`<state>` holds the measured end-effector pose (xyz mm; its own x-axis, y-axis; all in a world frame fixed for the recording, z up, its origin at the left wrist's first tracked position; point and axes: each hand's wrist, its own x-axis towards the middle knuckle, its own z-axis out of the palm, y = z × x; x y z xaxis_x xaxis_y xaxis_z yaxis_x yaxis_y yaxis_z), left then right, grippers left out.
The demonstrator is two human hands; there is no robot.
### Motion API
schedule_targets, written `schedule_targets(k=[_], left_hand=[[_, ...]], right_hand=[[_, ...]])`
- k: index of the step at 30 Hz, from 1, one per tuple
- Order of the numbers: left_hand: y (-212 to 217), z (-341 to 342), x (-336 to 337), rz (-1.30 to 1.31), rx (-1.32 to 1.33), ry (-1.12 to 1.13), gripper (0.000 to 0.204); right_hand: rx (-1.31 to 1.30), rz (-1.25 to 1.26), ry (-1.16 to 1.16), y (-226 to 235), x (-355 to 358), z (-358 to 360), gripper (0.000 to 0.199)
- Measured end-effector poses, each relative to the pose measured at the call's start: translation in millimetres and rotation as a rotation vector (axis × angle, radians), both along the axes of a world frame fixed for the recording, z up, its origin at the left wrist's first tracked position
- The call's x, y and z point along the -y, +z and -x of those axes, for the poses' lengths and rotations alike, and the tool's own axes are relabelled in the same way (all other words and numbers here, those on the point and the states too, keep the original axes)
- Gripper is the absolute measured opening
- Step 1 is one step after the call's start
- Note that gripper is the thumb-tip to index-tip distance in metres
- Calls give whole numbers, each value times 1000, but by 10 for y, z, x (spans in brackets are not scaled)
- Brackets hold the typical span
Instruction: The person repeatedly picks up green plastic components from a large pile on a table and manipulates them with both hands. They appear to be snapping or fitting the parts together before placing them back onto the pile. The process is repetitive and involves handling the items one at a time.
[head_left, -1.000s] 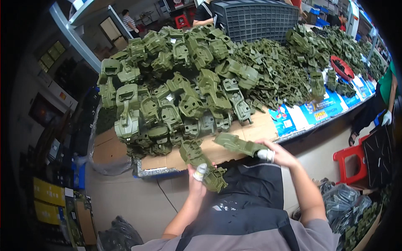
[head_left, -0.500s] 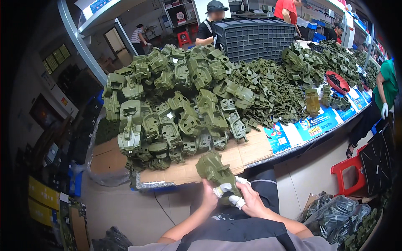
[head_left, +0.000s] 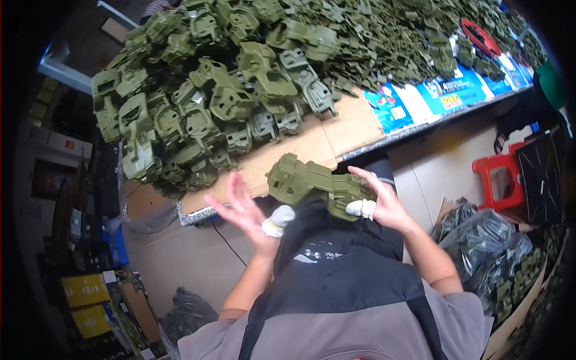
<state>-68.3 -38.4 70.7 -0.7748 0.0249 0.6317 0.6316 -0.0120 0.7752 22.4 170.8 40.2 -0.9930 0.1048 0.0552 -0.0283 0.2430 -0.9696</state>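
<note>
Our right hand (head_left: 384, 207) grips one end of an olive-green moulded plastic shell (head_left: 315, 181), between our hands; our left hand (head_left: 252, 223) is empty, fingers spread. Supported one-sidedly, the shell could twist loose and fall.

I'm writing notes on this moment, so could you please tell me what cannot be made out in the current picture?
All in the head view:
Far side of the green part: turned from the camera.
Some fingers of the right hand: behind the part.
Lower pieces of the pile: covered by upper ones.
Co-worker in green: partly cut off by the dark right rim.
</note>
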Motion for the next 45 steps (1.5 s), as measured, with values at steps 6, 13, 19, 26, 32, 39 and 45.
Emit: schedule_targets(k=[6, 13, 19, 26, 32, 39, 45], left_hand=[[114, -77, -270, 1283, -194, -742, 77], [-722, -295, -85, 1282, 223, -1112, 65], [-668, -271, -117, 1336, 225, -1122, 69], [-683, -305, -158, 1501, 138, -1103, 68], [-901, -180, -160, 1442, 327, -1196, 69], [-873, 49, -320, 1338, 645, -1401, 70], [-1003, 49, -306, 1158, 714, -1440, 62]], right_hand=[[-37, -382, 239, 120, 82, -192, 53], [188, -491, 520, -399, 157, -564, 51], [125, -319, 519, -643, 90, -598, 53], [205, -161, 363, -847, 143, -660, 51], [77, -375, 339, -650, 106, -645, 47], [138, -226, 290, -678, -1, -518, 40], [178, -105, 424, -867, -105, -525, 45]])
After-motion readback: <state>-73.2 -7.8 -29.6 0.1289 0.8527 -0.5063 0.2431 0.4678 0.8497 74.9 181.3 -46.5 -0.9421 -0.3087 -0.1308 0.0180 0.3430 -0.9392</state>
